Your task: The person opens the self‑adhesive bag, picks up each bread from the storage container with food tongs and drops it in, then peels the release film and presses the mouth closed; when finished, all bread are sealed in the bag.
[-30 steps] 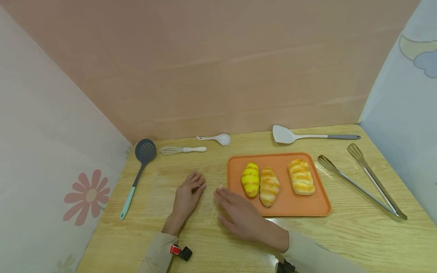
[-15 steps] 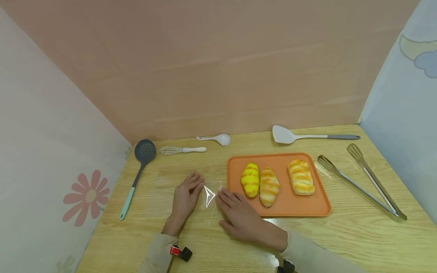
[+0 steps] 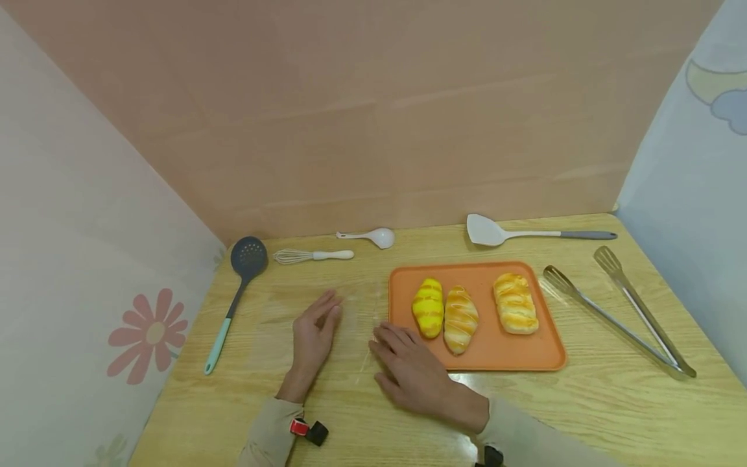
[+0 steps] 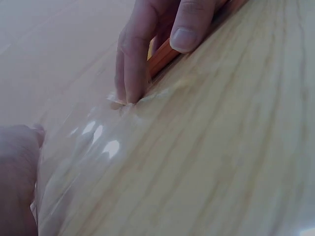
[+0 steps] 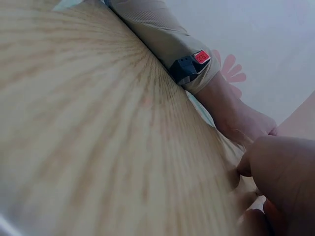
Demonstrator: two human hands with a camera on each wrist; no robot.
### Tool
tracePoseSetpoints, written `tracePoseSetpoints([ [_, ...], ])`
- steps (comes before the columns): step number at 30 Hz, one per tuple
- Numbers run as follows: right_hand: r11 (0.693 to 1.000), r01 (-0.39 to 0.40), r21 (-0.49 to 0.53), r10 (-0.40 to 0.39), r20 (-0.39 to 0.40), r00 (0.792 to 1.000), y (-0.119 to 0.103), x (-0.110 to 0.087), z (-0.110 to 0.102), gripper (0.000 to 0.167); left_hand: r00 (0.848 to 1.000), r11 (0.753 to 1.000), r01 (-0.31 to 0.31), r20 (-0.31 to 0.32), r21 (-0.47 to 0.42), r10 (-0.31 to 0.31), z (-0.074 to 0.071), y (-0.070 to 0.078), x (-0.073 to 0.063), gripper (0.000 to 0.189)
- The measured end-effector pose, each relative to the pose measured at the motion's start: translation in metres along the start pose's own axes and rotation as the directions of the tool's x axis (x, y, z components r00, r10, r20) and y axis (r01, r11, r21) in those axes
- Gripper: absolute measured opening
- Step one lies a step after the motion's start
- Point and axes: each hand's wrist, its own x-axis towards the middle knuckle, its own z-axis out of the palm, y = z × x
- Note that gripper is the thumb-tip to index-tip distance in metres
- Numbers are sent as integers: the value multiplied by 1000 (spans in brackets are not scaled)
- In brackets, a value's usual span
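Note:
A sheet of clear plastic film [image 3: 355,337] lies on the table left of the orange tray, hard to make out except for its creases and edges. My left hand [image 3: 312,340] is over the film with thumb and forefinger close together. In the left wrist view the film [image 4: 96,140] rises in shiny wrinkles beside that hand, which seems to pinch it, though the fingertips are hidden. My right hand [image 3: 411,370] lies palm down near the tray's left corner. Its extended fingertips press the film's right edge, the thumb held apart.
The orange tray [image 3: 493,357] carries a yellow bread [image 3: 428,308], a striped bread [image 3: 460,321] and a rectangular bread [image 3: 516,303]. Around it lie metal tongs [image 3: 633,311], a white spatula [image 3: 484,230], a white spoon [image 3: 382,238], a whisk [image 3: 315,255] and a skimmer [image 3: 248,259].
My left hand has shifted slightly left, away from the right hand. The right fingers have moved slightly nearer to me. A bright glint on the film between the hands showed half a second ago and is gone.

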Motion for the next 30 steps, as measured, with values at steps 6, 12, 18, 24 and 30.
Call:
tracePoseSetpoints([
  [6,1000,-4,-19,4,-3,1000,0,1,1,64,997,999,1,-74,-51,-4,1,3,1,16],
  [12,999,-9,-39,8,-19,1000,1,2,1,65,995,997,-1,-104,-76,-7,2,4,3,15],
  [18,999,-9,-31,9,8,1000,1,1,1,60,994,997,-6,-110,-74,-2,3,5,2,16],
  [24,998,-13,-63,14,22,1000,0,0,2,63,995,996,-22,-102,-89,13,3,6,1,15],
  [30,995,7,-98,-7,3,1000,0,1,0,73,995,995,-45,-92,-90,37,2,4,1,13],
])
